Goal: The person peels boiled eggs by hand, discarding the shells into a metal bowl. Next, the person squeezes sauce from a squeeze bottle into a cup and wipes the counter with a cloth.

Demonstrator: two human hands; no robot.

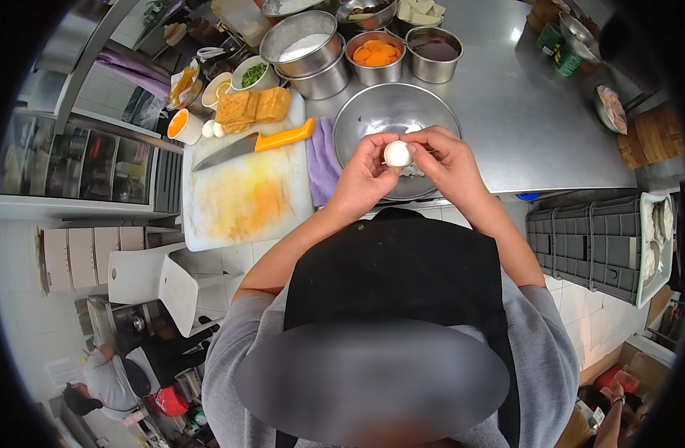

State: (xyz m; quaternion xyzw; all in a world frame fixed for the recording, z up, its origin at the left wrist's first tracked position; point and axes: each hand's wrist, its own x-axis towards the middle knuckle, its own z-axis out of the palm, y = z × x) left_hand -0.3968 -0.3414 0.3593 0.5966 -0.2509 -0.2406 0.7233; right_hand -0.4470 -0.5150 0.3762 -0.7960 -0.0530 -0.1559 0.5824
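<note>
A white egg sits between the two hands, lifted above the near half of a wide steel mixing bowl. Both hands grip it at once: the left hand curls its fingers and thumb about the egg's left side, while the right hand has its thumb against the right side and its fingers arched over the far edge. Neither hand is nearer, since each touches the egg from its own side, and the bowl's mouth lies directly below and just beyond them. The egg looks almost round from above, so its long axis is hard to judge, and I cannot tell whether any shell clings to it. White fragments lie in the bowl, partly hidden by the hands.

Off to the left, and so on the left hand's side, a purple towel lies on the desk between the bowl and a white cutting board. On that board rests a yellow-handled knife, its handle towards the towel and its blade pointing away to the left. Past the blade, a pair of white eggs lie side by side near golden-brown blocks, well apart from the hands.
</note>
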